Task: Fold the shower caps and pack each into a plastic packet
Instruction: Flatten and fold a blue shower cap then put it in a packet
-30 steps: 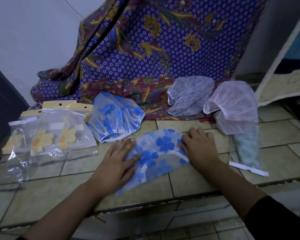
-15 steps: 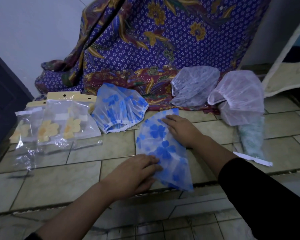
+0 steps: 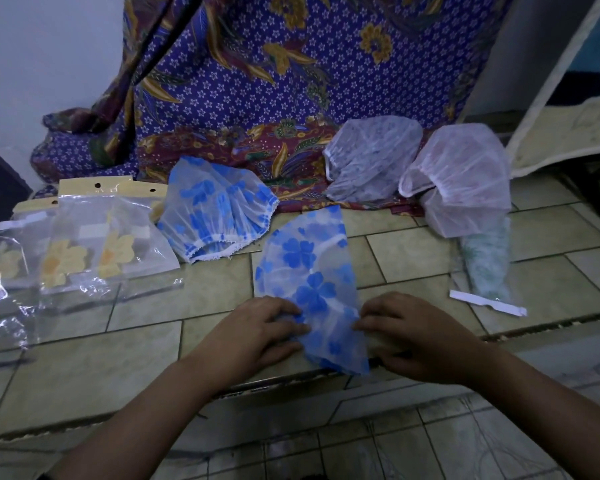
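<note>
- The blue-flowered shower cap [image 3: 310,282] lies folded flat on the tiled ledge [image 3: 205,299], forming a fan shape with its narrow end at the front edge of the ledge and its wide curved end pointing toward the back.
- The left hand [image 3: 257,329] rests palm down on the ledge, fingertips pressing the left side of the cap's narrow end; the fingers are bent, not closed around anything.
- The right hand [image 3: 407,336] rests on the right side of the same narrow end, fingertips pinching the cap's edge against the ledge.
- A second blue shower cap [image 3: 217,209], unfolded and puffed, sits behind and to the left of the folded one, just beside the plastic packets.
- Clear plastic packets [image 3: 84,244] with yellow flower prints and cardboard headers lie in an overlapping pile at the left end of the ledge.
- A pale grey shower cap [image 3: 371,157] rests at the back of the ledge on the patterned cloth [image 3: 291,81].
- A pink shower cap [image 3: 461,178] sits to the right of the grey one, touching it or nearly so; contact cannot be confirmed.
- A greenish packed item [image 3: 489,261] lies below the pink cap near the right end of the ledge.
- A white paper strip [image 3: 487,301] lies just in front of that item.
</note>
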